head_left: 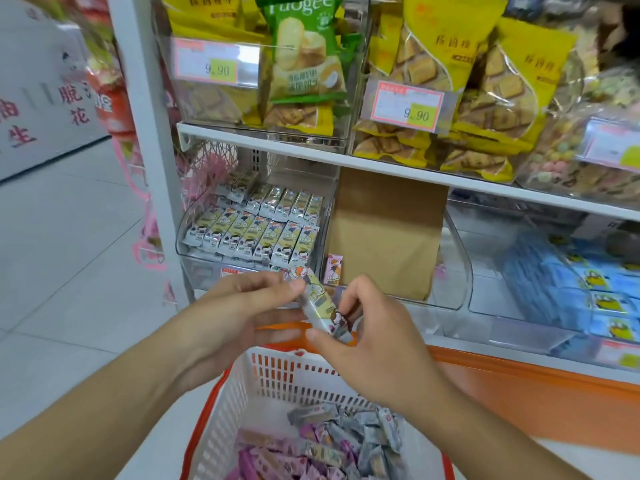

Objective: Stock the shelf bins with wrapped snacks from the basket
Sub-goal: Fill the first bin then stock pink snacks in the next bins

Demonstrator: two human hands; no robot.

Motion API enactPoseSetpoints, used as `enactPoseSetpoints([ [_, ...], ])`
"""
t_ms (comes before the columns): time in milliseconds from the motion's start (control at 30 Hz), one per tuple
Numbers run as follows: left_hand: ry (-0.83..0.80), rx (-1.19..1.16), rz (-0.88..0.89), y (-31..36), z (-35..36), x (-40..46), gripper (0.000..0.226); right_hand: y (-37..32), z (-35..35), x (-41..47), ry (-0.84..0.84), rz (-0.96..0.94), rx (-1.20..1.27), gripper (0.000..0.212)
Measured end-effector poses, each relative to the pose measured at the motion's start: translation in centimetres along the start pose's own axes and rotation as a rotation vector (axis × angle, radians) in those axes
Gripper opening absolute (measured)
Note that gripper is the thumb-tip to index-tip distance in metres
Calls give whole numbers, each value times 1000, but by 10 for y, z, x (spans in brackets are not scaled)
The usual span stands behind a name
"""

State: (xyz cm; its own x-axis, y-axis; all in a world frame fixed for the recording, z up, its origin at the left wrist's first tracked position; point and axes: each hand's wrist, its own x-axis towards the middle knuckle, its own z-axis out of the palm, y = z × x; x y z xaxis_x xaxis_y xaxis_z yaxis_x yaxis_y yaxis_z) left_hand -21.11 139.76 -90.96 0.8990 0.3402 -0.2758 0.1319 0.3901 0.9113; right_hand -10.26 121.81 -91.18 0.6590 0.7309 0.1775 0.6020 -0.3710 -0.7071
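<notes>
A small stack of wrapped snack bars (320,306) with yellow-green and white wrappers is held between both hands above the basket. My left hand (239,313) pinches its upper end with fingertips. My right hand (367,337) grips its lower end, thumb underneath. The white basket (273,382) with orange rim sits below and holds several grey and purple wrapped snacks (311,448). Straight ahead, the clear shelf bin (194,251) holds neat rows of the same yellow-green bars (263,223).
A brown cardboard divider (384,233) stands in the middle bin beside a single pink bar (333,269). Blue packets (588,289) fill the right bin. The upper shelf (346,161) carries bins of yellow and green biscuit bags. An orange ledge (519,372) runs below. White floor lies to the left.
</notes>
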Motion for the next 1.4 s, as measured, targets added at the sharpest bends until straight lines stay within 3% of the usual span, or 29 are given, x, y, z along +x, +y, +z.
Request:
enactPoseSetpoints([
  [100,25,54,44,-1,5,2,29,-7,7,2,-31,-52,-23,55],
  [200,24,102,46,3,1,4,16,-7,8,6,-53,-97,9,38],
  [233,14,114,32,5,0,4,14,-7,6,8,-78,-98,12,41],
  [333,-8,149,12,9,-2,2,15,-6,1,13,-221,-113,-38,77],
  [500,10,162,-24,14,-7,-2,16,-8,6,20,-255,-103,-69,85],
  [633,108,290,10,26,-23,4,23,-21,12,47,-144,-103,-69,81],
  [700,254,691,127,35,-44,9,32,-26,21,79,-98,-91,-85,80],
  [733,290,940,168,37,-56,11,47,-26,26,98,-93,-88,-101,81],
  [833,216,1323,79,36,-95,19,87,-26,45,163,-104,-78,-187,84],
  [933,149,1432,-105,32,-115,23,92,-29,61,221,-117,-22,-258,85],
  [1067,105,1479,-217,31,-120,22,89,-24,80,279,-152,33,-315,82],
  [1200,98,1483,-236,29,-120,26,95,-24,91,311,-129,126,-213,80],
  [1400,83,1509,-235,27,-117,30,99,-24,103,322,-199,143,-254,86],
])
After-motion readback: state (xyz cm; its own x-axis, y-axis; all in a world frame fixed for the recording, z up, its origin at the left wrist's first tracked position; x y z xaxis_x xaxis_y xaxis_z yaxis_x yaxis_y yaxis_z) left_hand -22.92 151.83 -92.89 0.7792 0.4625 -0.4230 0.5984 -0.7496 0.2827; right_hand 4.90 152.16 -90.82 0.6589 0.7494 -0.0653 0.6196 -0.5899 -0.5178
